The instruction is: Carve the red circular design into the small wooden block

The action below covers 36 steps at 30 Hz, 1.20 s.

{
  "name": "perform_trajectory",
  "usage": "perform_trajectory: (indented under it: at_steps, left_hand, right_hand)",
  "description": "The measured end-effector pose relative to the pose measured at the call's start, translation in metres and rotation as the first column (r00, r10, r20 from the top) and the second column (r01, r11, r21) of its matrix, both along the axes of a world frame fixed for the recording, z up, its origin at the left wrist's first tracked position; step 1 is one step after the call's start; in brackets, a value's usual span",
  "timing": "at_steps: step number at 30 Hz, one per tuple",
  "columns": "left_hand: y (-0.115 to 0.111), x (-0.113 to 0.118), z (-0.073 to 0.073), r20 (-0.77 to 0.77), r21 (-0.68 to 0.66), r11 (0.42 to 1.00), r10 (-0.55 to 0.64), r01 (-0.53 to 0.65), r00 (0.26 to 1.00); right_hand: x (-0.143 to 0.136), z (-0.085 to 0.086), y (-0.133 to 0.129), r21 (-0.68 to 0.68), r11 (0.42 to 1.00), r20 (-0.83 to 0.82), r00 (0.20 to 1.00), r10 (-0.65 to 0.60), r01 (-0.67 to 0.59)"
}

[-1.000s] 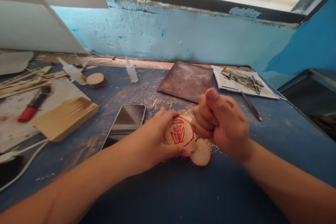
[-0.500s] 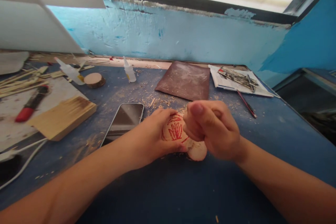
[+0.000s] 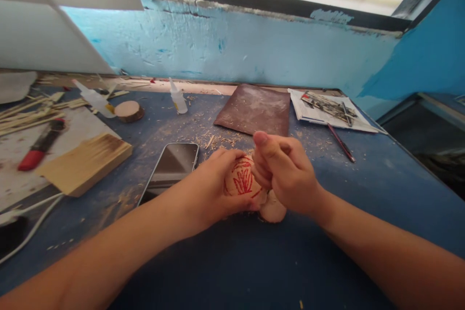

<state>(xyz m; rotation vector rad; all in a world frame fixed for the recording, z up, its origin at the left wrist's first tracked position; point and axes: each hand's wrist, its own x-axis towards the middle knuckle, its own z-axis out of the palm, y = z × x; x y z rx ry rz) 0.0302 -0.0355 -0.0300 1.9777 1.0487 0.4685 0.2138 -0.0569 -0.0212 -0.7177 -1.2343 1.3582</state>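
Observation:
A round wood slice (image 3: 242, 179) with red leaf-like lines drawn on its face lies on the blue table. My left hand (image 3: 221, 181) grips it from the left, thumb along the near edge and fingers along the far edge. Over its right side my right hand (image 3: 285, 169) is closed in a fist, thumb on top; whatever it holds is hidden inside the fingers. Below that fist, a smaller wood disc (image 3: 273, 209) touches or nearly touches the drawn slice, with shavings about it.
A phone (image 3: 170, 164) lies left of my left hand, near a wood block (image 3: 87, 162). Behind are glue bottles (image 3: 178, 99), another wood slice (image 3: 129, 111) and brown sandpaper (image 3: 256, 109). At right are a pencil (image 3: 340, 143) and small tools (image 3: 329, 108) on paper.
My right hand has shifted left and slightly up, closer over the drawn slice. Fewer shavings show on the smaller disc. My left hand keeps its hold.

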Motion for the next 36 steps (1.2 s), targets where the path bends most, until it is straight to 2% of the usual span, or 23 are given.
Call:
perform_trajectory:
  at_steps: [3, 6, 9, 14, 19, 23, 30, 36]
  left_hand:
    - [0.002, -0.001, 0.0, -0.003, -0.062, 0.998, 0.0, 0.0, 1.0]
    - [0.002, -0.002, -0.001, 0.012, -0.068, 0.998, 0.0, 0.001, 1.0]
    - [0.001, -0.003, -0.004, 0.032, -0.032, 0.999, 0.011, -0.01, 0.999]
    - [-0.002, -0.004, -0.007, 0.06, 0.113, 0.993, 0.029, -0.036, 0.998]
    - [-0.004, -0.005, 0.003, -0.025, 0.089, 0.996, 0.0, 0.002, 1.0]
    - [-0.005, -0.004, 0.007, -0.034, 0.104, 0.994, -0.012, 0.016, 0.999]
    - [-0.007, -0.004, 0.002, -0.017, 0.162, 0.986, -0.03, 0.032, 0.999]
    - [-0.007, -0.005, 0.001, -0.039, 0.162, 0.986, -0.036, 0.041, 0.999]
  right_hand:
    - [0.005, 0.003, -0.004, -0.039, 0.999, -0.074, 0.997, 0.023, -0.026]
    - [0.012, 0.006, -0.004, -0.04, 0.997, -0.076, 0.995, 0.06, -0.064]
    - [0.02, 0.006, -0.001, -0.046, 0.995, -0.084, 0.993, 0.085, -0.089]
    - [0.032, 0.002, 0.006, -0.137, 0.987, -0.152, 0.987, 0.059, -0.08]
    - [0.036, 0.003, 0.009, -0.2, 0.976, -0.199, 0.979, 0.047, -0.087]
    - [0.039, 0.006, 0.007, -0.177, 0.982, -0.2, 0.979, 0.029, -0.065]
    - [0.045, 0.019, 0.005, -0.121, 0.993, -0.17, 0.985, -0.003, -0.018]
    - [0.043, 0.015, 0.006, -0.133, 0.991, -0.145, 0.989, 0.004, -0.024]
